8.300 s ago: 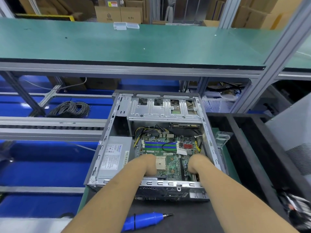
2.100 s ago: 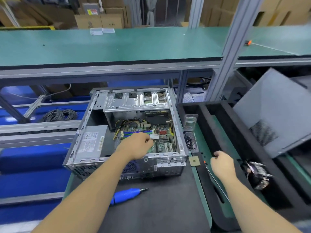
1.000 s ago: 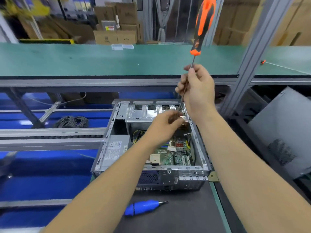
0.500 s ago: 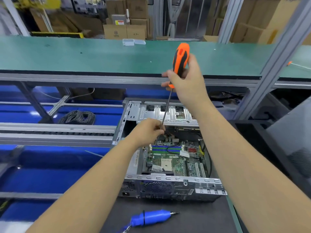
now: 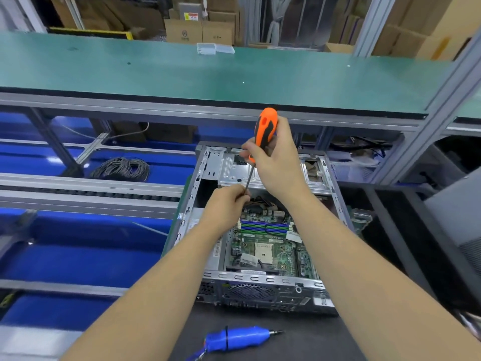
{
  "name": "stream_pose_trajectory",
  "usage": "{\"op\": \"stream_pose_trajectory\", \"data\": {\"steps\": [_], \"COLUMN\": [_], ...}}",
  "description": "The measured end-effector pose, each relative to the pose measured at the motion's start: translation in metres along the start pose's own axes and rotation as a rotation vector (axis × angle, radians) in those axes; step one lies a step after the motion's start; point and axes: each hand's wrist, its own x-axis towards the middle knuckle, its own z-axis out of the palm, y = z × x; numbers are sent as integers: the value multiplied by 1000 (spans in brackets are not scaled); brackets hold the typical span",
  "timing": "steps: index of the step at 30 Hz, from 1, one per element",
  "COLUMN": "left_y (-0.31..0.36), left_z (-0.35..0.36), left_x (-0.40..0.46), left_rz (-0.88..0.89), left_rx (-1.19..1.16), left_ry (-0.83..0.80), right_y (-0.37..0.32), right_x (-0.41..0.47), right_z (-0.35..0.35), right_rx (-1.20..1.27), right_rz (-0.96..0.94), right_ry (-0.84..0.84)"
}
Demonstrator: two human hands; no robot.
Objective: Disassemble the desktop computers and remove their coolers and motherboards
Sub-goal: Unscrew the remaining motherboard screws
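The desktop computer case (image 5: 260, 230) lies open on the dark mat, motherboard (image 5: 265, 246) inside. The right hand (image 5: 276, 162) grips the orange screwdriver (image 5: 264, 131); the left hand (image 5: 229, 204) pinches its shaft.

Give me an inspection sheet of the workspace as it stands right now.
Surface: dark mat under the computer case.
Job's things: case open on top, motherboard inside; orange screwdriver upright over it.
Clutter: blue electric screwdriver lying on the mat in front of the case.
Grippers: right hand grips the handle; left hand pinches the shaft near its tip.
Cables: black coil on the blue shelf at left; wire bundle inside the case.
Surroundings: green shelf above, cardboard boxes behind.
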Motion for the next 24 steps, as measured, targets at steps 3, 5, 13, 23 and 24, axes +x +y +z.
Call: {"op": "stream_pose_trajectory", "data": {"steps": [3, 5, 13, 23, 24], "left_y": [-2, -5, -7, -6, -6], "left_z": [4, 5, 3, 3, 3], "left_x": [1, 1, 2, 2, 2], "left_rz": [-2, -10, -9, -22, -20], "left_rx": [50, 14, -29, -38, -28], "left_ry": [-17, 2, 21, 16, 11], "right_y": [6, 8, 8, 5, 6], "right_x": [-1, -1, 1, 1, 1], "right_z": [0, 0, 6, 6, 6], "right_rx": [-34, -34, -52, -67, -61], "right_rz": [11, 26, 12, 4, 12], "right_ry": [-5, -1, -19, -23, -21]}}
